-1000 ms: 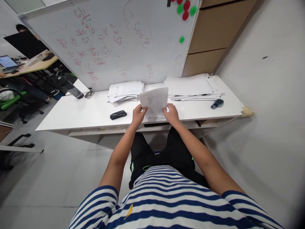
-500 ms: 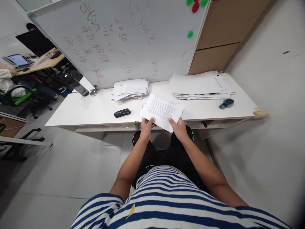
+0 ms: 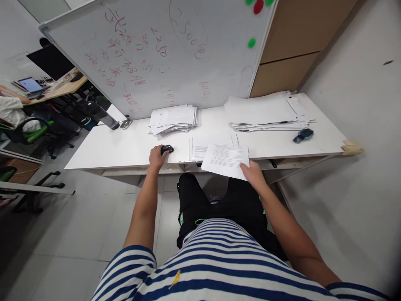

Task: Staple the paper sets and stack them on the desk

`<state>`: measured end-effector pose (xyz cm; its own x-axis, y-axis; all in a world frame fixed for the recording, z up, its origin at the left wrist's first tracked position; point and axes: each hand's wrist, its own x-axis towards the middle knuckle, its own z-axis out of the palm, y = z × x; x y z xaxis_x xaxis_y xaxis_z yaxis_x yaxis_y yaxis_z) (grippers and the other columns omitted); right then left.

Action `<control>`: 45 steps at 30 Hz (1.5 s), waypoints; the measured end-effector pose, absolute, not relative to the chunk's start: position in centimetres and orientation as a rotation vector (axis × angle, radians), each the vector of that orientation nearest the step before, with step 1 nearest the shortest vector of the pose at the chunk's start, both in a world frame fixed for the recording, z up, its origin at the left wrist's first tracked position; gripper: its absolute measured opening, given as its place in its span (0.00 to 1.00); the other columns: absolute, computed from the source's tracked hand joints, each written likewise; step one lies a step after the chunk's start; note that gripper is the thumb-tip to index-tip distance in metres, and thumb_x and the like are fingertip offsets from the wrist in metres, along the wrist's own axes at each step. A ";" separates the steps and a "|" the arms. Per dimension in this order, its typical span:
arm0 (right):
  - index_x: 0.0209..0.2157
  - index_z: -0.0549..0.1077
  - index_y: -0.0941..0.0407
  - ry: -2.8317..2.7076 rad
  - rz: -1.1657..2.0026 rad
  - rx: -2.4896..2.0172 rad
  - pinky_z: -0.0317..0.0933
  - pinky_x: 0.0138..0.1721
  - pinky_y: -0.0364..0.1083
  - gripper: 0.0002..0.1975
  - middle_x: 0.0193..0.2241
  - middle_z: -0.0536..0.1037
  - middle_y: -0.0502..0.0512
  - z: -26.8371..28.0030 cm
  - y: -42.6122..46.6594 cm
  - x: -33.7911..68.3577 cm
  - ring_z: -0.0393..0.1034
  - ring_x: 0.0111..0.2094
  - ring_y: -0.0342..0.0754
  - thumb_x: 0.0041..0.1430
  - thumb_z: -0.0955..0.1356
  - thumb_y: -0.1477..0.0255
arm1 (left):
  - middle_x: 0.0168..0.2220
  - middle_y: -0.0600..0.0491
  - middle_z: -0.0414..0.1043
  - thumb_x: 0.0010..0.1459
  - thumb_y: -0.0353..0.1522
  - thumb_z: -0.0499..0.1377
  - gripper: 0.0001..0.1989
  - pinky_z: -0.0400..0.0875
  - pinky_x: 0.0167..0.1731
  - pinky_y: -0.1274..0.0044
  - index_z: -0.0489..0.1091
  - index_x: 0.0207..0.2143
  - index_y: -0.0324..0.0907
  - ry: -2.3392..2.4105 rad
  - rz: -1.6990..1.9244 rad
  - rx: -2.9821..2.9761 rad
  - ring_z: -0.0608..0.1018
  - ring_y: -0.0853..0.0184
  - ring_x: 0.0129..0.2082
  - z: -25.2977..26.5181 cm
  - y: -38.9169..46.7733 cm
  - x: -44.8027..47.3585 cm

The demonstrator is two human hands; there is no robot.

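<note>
My left hand (image 3: 157, 157) is closed around the near end of a black stapler (image 3: 168, 148), which lies on the white desk. The fingers hide part of it. In my right hand (image 3: 252, 173) I hold printed sheets of paper (image 3: 224, 160) by their right corner, thumb on top. They are tilted and hang over the desk's front edge. Beneath and behind them, more printed paper (image 3: 198, 150) lies on the desk, partly covered.
A stack of papers (image 3: 173, 118) stands at the back of the desk (image 3: 119, 146), a wider stack (image 3: 261, 110) to its right. A dark blue object (image 3: 303, 135) lies at right, a bottle (image 3: 103, 115) at left. Behind rises a whiteboard (image 3: 188, 54). Another person's sleeve (image 3: 12, 108) shows far left.
My left hand has let go of the sheets and moved left onto the stapler. My right hand has shifted right and slightly down with the sheets, uncovering the paper beneath.
</note>
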<state>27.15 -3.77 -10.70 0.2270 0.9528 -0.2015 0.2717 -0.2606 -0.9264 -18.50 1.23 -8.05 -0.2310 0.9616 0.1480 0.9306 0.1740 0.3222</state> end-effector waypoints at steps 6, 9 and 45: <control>0.42 0.81 0.56 -0.942 1.267 -1.445 0.70 0.56 0.59 0.18 0.47 0.84 0.61 -10.5 -3.8 25.0 0.79 0.50 0.61 0.51 0.72 0.63 | 0.55 0.45 0.75 0.62 0.39 0.58 0.18 0.62 0.59 0.65 0.71 0.53 0.45 2.270 0.621 1.959 0.73 0.53 0.56 -8.3 0.5 -17.2; 0.44 0.80 0.57 -0.967 1.340 -1.362 0.70 0.56 0.59 0.19 0.48 0.84 0.61 -10.0 -3.3 22.4 0.79 0.51 0.60 0.52 0.72 0.63 | 0.53 0.47 0.76 0.64 0.39 0.57 0.16 0.60 0.59 0.65 0.71 0.52 0.47 2.198 0.636 2.029 0.74 0.55 0.55 -8.3 -0.4 -15.9; 0.42 0.76 0.56 -1.302 1.361 -1.244 0.70 0.48 0.55 0.17 0.42 0.83 0.58 -10.6 -2.8 15.3 0.77 0.44 0.56 0.57 0.69 0.60 | 0.63 0.38 0.67 0.67 0.42 0.53 0.18 0.38 0.67 0.42 0.72 0.53 0.44 2.322 0.599 1.886 0.53 0.43 0.72 -8.2 4.6 -8.8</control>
